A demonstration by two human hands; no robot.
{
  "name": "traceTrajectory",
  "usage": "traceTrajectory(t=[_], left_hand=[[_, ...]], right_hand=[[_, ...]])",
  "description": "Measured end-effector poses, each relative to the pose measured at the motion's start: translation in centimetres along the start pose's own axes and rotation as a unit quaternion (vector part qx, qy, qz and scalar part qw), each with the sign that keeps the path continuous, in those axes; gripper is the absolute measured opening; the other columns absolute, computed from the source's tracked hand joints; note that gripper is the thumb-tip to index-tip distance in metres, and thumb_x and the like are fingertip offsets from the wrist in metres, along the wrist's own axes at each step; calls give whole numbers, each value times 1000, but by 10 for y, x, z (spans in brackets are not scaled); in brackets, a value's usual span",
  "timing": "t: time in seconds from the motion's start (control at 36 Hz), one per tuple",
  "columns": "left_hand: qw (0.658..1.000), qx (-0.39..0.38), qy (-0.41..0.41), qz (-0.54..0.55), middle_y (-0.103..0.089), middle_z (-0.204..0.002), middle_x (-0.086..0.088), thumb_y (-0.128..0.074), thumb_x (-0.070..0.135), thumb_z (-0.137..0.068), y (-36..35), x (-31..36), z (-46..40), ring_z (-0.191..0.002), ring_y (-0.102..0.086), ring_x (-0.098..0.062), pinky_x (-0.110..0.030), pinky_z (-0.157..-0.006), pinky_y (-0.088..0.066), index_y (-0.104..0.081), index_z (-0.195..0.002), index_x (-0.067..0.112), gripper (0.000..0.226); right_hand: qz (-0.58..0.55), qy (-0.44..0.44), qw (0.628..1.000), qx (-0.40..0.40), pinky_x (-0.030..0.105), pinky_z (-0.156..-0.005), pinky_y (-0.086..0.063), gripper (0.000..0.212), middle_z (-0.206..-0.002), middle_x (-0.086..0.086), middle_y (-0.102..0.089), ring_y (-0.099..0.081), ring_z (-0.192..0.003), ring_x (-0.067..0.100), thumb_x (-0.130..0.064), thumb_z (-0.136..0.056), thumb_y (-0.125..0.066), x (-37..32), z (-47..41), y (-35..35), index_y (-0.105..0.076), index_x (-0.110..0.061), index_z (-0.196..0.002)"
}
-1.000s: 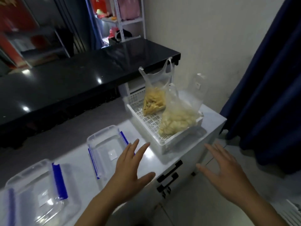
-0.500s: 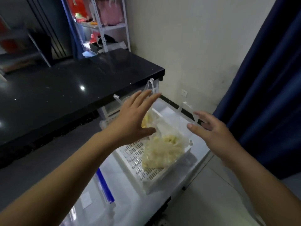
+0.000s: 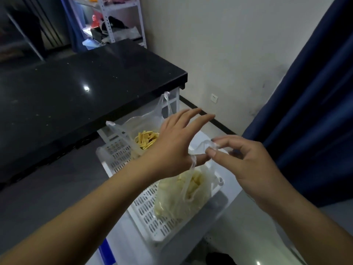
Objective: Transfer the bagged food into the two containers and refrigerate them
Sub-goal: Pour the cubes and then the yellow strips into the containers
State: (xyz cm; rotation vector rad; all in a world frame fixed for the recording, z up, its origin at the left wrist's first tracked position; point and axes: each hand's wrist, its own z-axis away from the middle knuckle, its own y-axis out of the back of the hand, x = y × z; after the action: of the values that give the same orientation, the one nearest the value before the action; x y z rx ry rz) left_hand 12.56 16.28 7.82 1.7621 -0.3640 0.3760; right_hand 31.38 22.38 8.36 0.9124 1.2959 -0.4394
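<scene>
Bagged food sits in the white basket; right hand pinches its handle, left hand is spread with a loop over its thumb. Thin plastic could tear or spill.

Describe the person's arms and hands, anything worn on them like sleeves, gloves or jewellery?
Both forearms are bare, with no sleeves in view. The left hand and right hand wear no gloves, and no rings, watch or bracelet show. Fingernails are short and unpainted.

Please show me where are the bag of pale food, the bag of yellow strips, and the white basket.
bag of pale food point(image 3: 183, 197), head view, bulging middle.
bag of yellow strips point(image 3: 146, 139), head view, strips inside.
white basket point(image 3: 152, 220), head view, slotted floor.
</scene>
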Motion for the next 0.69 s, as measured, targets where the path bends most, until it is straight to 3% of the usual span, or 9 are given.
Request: traceTrajectory(t=[0.08, 0.17, 0.22, 0.31, 0.39, 0.47, 0.56, 0.64, 0.69], left_hand=[[999, 27, 18, -8, -21, -164, 7, -74, 46, -82, 5, 5, -5, -152, -12, -18, -38, -118, -6, -24, -153, 45, 87], [998, 54, 39, -17, -23, -163, 6, -68, 50, -81, 9, 13, -6, -152, -13, -20, -39, -119, -6, -28, -153, 43, 83], [996, 76, 52, -13, -27, -163, 6, -64, 53, -85, 10, 17, -6, -152, -16, -19, -42, -122, -10, -33, -151, 42, 74], [989, 126, 70, -24, -33, -161, 2, -67, 39, -91, 13, 22, -6, -152, -20, -21, -51, -123, -16, -47, -145, 34, 58], [981, 173, 81, -24, -42, -155, -3, -67, 31, -93, 23, 28, -3, -149, -26, -24, -58, -120, -22, -57, -139, 27, 47], [975, 198, 96, -23, -52, -147, -2, -65, 26, -95, 42, 33, -4, -144, -38, -23, -59, -115, -32, -61, -135, 22, 40], [975, 188, 111, 22, -66, -127, 4, -66, 12, -94, 71, 41, -5, -127, -59, -14, -49, -108, -48, -60, -135, 21, 42], [972, 140, 166, 93, -75, -99, 7, -64, -2, -91, 99, 55, -7, -101, -72, -9, -30, -92, -58, -58, -134, 29, 54], [972, 120, 173, 100, -76, -95, 11, -66, 10, -91, 114, 64, -12, -91, -75, -12, -23, -80, -59, -61, -128, 33, 44]], right_hand=[[12, 26, 998, -53, 18, -92, -40, 19, -114, -22, -64, -56, -114, -7, -48, -79, -71, -11, 2, 0, -75, -37, -94], [2, 26, 994, -107, 21, -99, -37, 37, -127, -25, -58, -49, -123, -8, -59, -72, -65, -10, 5, 8, -72, -46, -106], [-19, 32, 994, -107, 24, -101, -36, 30, -133, -26, -57, -46, -127, -9, -48, -83, -69, -3, 2, 18, -69, -49, -113], [-62, 5, 995, -83, 27, -100, -39, 27, -125, -30, -61, -50, -120, -14, -31, -90, -72, 20, -9, 37, -71, -48, -111], [-86, -57, 988, -114, 27, -98, -41, 36, -120, -35, -61, -52, -112, -17, -50, -76, -70, 44, -22, 50, -68, -55, -111], [-110, -109, 974, -167, 35, -100, -44, 54, -124, -33, -60, -54, -118, -7, -62, -64, -71, 65, -34, 55, -62, -59, -118], [-150, -138, 953, -224, 53, -112, -39, 66, -136, -24, -54, -52, -128, 7, -69, -61, -81, 73, -45, 53, -57, -62, -122], [-197, -149, 930, -273, 51, -110, -44, 77, -143, -21, -48, -54, -127, 13, -70, -54, -83, 76, -56, 45, -51, -67, -125], [-234, -158, 911, -300, 50, -108, -46, 83, -144, -19, -47, -56, -125, 14, -66, -53, -86, 78, -62, 37, -48, -65, -127]])
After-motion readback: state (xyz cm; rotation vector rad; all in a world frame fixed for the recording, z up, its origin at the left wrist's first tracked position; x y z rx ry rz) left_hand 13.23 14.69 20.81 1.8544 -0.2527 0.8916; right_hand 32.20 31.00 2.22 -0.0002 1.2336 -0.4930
